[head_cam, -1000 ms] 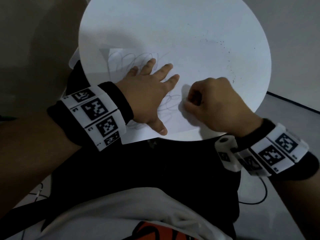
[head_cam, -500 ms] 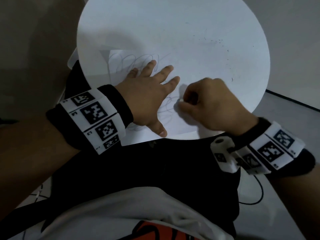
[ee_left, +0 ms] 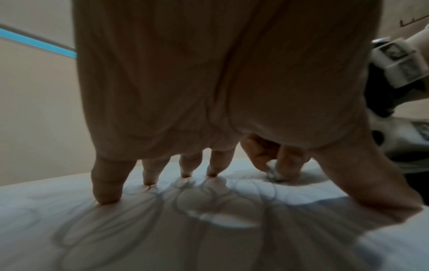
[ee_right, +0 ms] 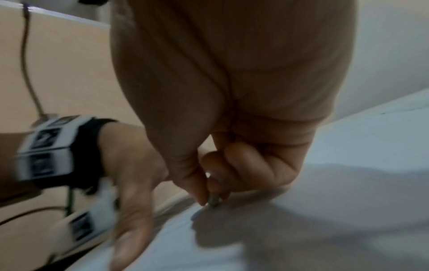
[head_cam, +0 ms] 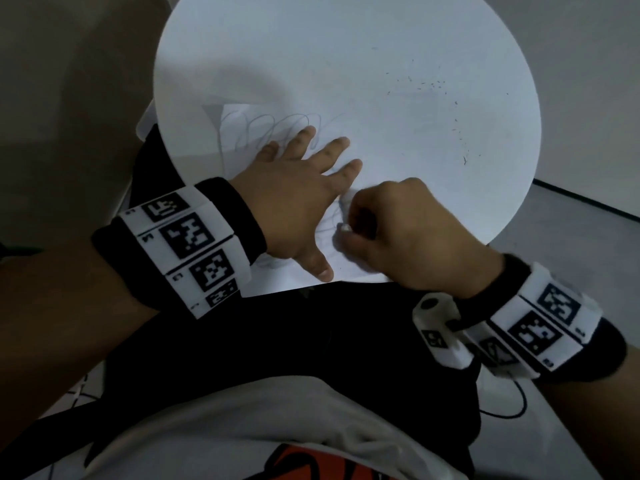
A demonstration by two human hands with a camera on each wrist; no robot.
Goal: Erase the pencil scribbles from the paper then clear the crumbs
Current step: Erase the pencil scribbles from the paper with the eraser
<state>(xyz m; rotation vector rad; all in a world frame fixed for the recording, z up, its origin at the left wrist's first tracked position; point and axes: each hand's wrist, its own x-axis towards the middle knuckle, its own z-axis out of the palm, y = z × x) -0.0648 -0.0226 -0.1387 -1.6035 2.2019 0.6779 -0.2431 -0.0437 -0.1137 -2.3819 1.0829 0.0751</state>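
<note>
Round and white, the table point(head_cam: 346, 46) fills the head view, with grey floor beyond its edge. On it the left hand point(head_cam: 294, 199) lies flat, fingers spread and straight, pinning the paper point(head_cam: 242, 116). Just beside its thumb, the right hand point(head_cam: 398, 230) curls round a small white eraser point(head_cam: 344, 228), pinched at the fingertips and touching the sheet. Only the left wrist view shows the eraser's point(ee_left: 274, 174) dirty tip on the looping pencil scribbles point(ee_left: 197, 201). Dark crumbs point(head_cam: 433, 86) scattered across the table's far right show only from the head.
</note>
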